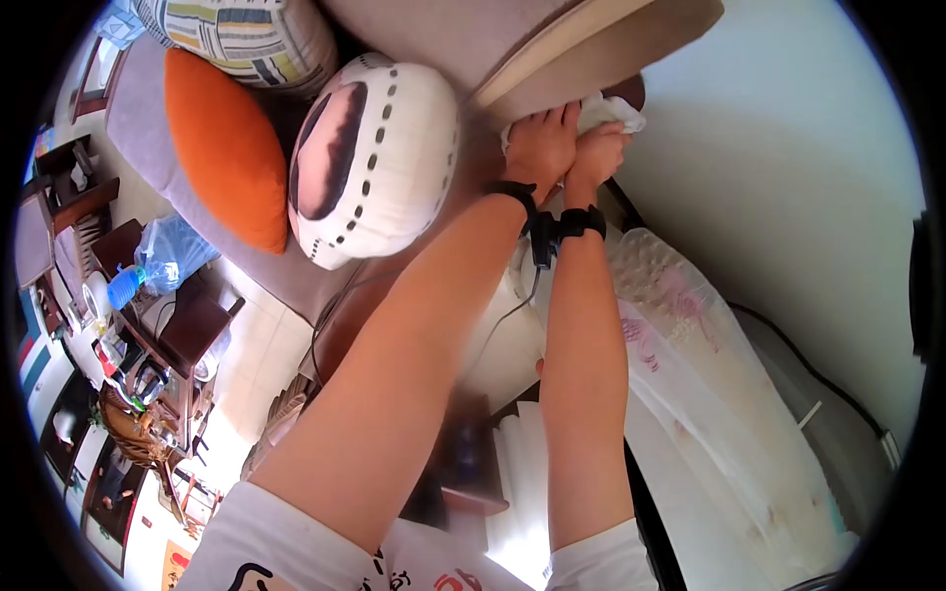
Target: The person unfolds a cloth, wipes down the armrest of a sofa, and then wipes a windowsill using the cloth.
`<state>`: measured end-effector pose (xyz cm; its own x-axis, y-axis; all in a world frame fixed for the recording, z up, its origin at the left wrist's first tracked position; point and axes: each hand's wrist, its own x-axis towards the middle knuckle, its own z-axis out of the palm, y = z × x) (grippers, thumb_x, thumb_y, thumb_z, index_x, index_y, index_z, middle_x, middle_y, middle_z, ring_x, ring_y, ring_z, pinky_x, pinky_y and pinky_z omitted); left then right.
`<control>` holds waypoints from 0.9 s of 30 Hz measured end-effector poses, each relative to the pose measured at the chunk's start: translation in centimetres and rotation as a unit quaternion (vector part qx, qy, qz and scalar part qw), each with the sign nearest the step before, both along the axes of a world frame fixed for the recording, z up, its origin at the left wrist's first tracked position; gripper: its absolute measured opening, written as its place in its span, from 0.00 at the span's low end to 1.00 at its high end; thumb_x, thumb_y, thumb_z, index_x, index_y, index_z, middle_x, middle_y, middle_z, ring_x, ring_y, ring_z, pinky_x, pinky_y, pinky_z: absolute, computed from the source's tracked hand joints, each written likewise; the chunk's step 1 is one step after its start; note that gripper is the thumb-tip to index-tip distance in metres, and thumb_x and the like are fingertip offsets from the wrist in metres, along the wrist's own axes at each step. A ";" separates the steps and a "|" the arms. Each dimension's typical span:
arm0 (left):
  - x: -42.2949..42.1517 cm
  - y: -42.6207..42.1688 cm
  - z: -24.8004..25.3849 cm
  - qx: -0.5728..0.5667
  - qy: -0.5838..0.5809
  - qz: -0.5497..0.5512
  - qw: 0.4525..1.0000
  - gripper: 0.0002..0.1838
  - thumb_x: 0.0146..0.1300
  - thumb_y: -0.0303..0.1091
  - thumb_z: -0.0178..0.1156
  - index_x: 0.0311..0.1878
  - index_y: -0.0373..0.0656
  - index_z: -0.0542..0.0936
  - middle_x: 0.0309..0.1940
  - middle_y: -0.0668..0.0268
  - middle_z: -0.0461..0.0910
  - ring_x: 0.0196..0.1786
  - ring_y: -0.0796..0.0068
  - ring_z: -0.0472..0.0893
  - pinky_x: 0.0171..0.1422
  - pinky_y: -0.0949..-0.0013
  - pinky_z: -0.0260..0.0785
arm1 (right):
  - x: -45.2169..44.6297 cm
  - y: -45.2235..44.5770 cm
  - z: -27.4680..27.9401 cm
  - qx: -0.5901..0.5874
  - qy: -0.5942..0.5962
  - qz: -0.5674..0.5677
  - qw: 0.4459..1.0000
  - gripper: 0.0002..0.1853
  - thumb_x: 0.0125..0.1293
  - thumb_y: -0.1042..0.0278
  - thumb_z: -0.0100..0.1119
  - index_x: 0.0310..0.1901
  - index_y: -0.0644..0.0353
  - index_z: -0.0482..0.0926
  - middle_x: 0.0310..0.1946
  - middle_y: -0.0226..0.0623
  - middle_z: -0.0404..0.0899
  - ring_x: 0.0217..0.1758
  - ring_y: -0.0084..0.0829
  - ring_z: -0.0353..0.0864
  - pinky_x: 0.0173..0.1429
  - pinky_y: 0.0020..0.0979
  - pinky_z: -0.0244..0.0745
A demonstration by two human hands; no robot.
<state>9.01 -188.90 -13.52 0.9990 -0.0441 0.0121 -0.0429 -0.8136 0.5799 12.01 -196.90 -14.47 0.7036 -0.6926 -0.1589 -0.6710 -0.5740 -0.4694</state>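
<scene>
My left hand [540,150] and my right hand [595,158] are side by side at the sofa's far end, close to the wall. Between and under them is a crumpled white cloth [597,111]. The fingers of my right hand are curled on the cloth's right side. My left hand is bunched over its left part, with the fingertips partly hidden. Just above the hands a beige cushion [601,59] leans out. Each wrist wears a black band, and a thin cable hangs down from a small black box between them.
On the sofa [148,118] are an orange cushion [222,148], a round white plush cushion [414,158] and a patterned pillow [251,39]. A pale wall [788,148] rises at right. Below it lies a floral translucent cover [709,394], with a black cable alongside.
</scene>
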 end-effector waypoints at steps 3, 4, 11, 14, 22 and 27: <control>1.6 -1.4 -0.3 -0.013 0.039 0.027 0.999 0.28 0.65 0.34 0.51 0.69 0.36 0.70 0.72 0.56 0.68 0.72 0.55 0.70 0.73 0.53 0.64 | 1.6 -1.1 -0.2 -0.015 -0.024 0.011 1.000 0.26 0.80 0.50 0.35 0.51 0.70 0.71 0.41 0.67 0.83 0.45 0.64 0.83 0.52 0.56 0.80; 2.3 -2.0 -0.8 -0.025 0.034 0.044 0.998 0.28 0.66 0.34 0.52 0.69 0.36 0.70 0.72 0.56 0.68 0.72 0.54 0.71 0.72 0.52 0.66 | 2.2 -1.4 -0.3 -0.021 -0.035 0.013 0.999 0.26 0.80 0.50 0.35 0.50 0.70 0.72 0.41 0.67 0.83 0.45 0.65 0.83 0.51 0.56 0.79; 5.3 -3.5 -1.2 -0.044 0.014 0.041 0.998 0.29 0.66 0.34 0.51 0.70 0.36 0.69 0.73 0.55 0.67 0.74 0.54 0.67 0.77 0.55 0.59 | 4.6 -3.6 0.1 -0.014 -0.022 0.040 0.999 0.26 0.80 0.52 0.35 0.48 0.71 0.74 0.42 0.66 0.83 0.46 0.65 0.83 0.51 0.57 0.78; 6.1 -4.0 -1.4 -0.120 0.035 0.044 0.991 0.28 0.68 0.34 0.49 0.70 0.35 0.67 0.75 0.56 0.64 0.78 0.56 0.61 0.82 0.55 0.50 | 6.1 -2.8 1.8 -0.004 -0.009 0.009 1.000 0.26 0.79 0.52 0.37 0.46 0.72 0.75 0.46 0.66 0.82 0.49 0.65 0.82 0.53 0.57 0.77; 6.1 -4.3 -1.3 -0.055 -0.046 0.055 0.996 0.28 0.69 0.36 0.48 0.70 0.34 0.67 0.77 0.56 0.62 0.79 0.56 0.59 0.83 0.54 0.48 | 6.8 -4.4 -1.3 -0.097 -0.091 0.093 0.987 0.21 0.78 0.56 0.45 0.47 0.72 0.73 0.41 0.62 0.82 0.48 0.60 0.82 0.51 0.55 0.78; 1.0 -3.3 -1.0 0.016 -0.124 0.107 0.986 0.29 0.69 0.36 0.49 0.70 0.32 0.67 0.77 0.55 0.62 0.79 0.57 0.60 0.83 0.55 0.47 | 3.5 -4.0 -1.4 -0.213 -0.184 0.242 0.929 0.20 0.74 0.62 0.50 0.56 0.74 0.72 0.51 0.65 0.75 0.56 0.61 0.74 0.58 0.52 0.74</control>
